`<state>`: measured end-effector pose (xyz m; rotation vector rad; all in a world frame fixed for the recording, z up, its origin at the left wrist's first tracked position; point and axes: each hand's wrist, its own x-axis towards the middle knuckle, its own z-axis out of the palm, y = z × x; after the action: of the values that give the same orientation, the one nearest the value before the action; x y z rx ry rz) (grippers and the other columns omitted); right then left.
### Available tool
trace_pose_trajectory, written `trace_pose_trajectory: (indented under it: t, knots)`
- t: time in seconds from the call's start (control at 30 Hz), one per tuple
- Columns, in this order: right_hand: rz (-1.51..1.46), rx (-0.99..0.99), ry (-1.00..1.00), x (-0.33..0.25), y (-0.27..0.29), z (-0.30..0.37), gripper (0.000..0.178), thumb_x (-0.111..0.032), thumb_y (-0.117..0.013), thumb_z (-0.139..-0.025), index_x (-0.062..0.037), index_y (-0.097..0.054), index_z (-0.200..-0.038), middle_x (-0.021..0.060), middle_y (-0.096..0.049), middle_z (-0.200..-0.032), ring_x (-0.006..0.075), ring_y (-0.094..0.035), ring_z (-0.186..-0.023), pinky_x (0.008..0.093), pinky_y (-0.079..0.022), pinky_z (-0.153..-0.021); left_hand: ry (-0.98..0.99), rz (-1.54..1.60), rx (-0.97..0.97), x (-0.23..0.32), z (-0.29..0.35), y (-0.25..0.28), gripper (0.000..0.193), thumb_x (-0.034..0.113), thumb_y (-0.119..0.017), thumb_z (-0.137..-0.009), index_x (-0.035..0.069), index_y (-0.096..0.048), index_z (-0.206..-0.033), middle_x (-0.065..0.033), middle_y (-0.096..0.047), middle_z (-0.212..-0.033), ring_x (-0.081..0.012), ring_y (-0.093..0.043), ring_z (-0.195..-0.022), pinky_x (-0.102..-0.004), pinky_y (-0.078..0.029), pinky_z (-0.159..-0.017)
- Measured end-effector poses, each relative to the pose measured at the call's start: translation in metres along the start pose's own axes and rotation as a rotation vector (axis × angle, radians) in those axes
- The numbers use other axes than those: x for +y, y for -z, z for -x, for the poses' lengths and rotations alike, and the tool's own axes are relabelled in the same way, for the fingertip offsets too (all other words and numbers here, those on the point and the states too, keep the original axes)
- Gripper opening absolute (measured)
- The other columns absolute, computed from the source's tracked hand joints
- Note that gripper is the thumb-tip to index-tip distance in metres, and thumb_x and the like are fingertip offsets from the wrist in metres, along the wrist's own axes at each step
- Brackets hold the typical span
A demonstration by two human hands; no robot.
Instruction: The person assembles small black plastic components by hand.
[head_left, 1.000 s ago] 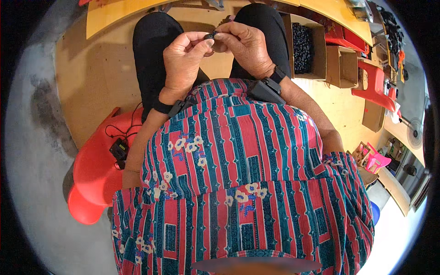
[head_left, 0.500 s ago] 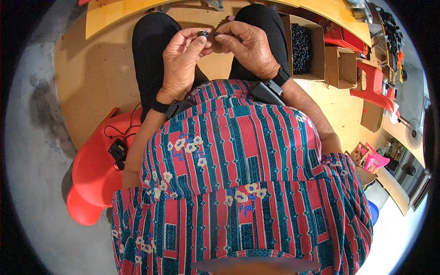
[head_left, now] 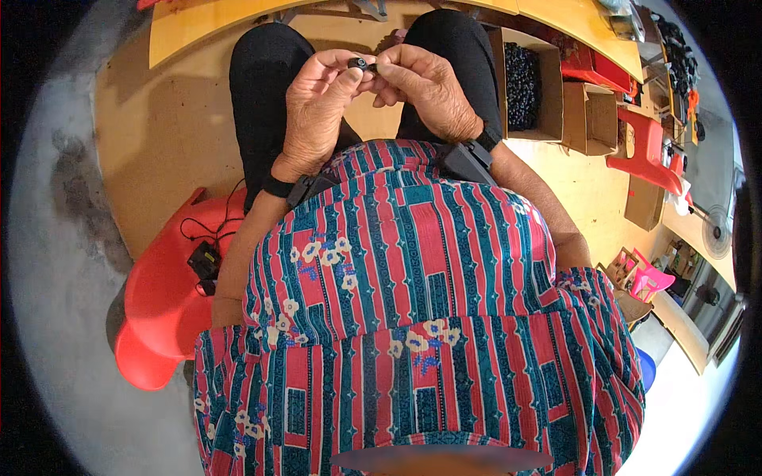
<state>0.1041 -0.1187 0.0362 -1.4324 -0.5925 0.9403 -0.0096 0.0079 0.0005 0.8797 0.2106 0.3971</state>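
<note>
Between thumb and fingers of my left hand [head_left: 319, 94] is a small black piece [head_left: 359, 63] with a rounded end; its exact kind is too small to make out. My right hand [head_left: 429, 83] pinches a tiny dark piece [head_left: 373, 69] right beside it, largely hidden by the fingertips. The two hands meet above the gap between my knees, fingertips almost touching. I cannot tell whether the two pieces are joined.
A cardboard box [head_left: 549, 87] full of small black parts stands right of my knee, with another open box [head_left: 601, 119] beside it. Ahead is a yellow table edge [head_left: 214, 28]. A red chair [head_left: 163, 293] with a black device [head_left: 205, 259] is at my left.
My right hand's fingertips have come left against the piece in my left hand, closing the small gap between them. The left-hand piece has shifted slightly right and shows more.
</note>
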Motion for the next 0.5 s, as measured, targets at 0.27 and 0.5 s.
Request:
trace_pose_trajectory:
  t: [0.27, 0.5]
  knots:
    - [-0.330, 0.007, -0.037, 0.0046, -0.0033, -0.0017, 0.015, -0.014, -0.054, -0.092, -0.0001, -0.060, -0.096, 0.0030, -0.061, -0.080, 0.0083, -0.056, -0.064, 0.0201, -0.049, -0.062, -0.038, 0.045, 0.022, -0.0004, -0.0001, -0.0029, 0.020, 0.008, -0.059, -0.089, 0.001, -0.054, -0.107, -0.0095, -0.062, -0.103, -0.0151, -0.062, -0.090, -0.0290, -0.050, -0.084]
    - [-0.335, 0.031, 0.006, 0.0056, 0.0010, -0.0029, 0.013, -0.011, -0.059, -0.089, 0.0004, -0.062, -0.096, 0.0049, -0.064, -0.081, 0.0086, -0.056, -0.063, 0.0201, -0.048, -0.060, -0.006, 0.047, 0.015, 0.0022, 0.0010, -0.0027, 0.016, 0.007, -0.054, -0.091, 0.003, -0.052, -0.107, -0.0110, -0.059, -0.107, -0.0204, -0.060, -0.097, -0.0353, -0.049, -0.089]
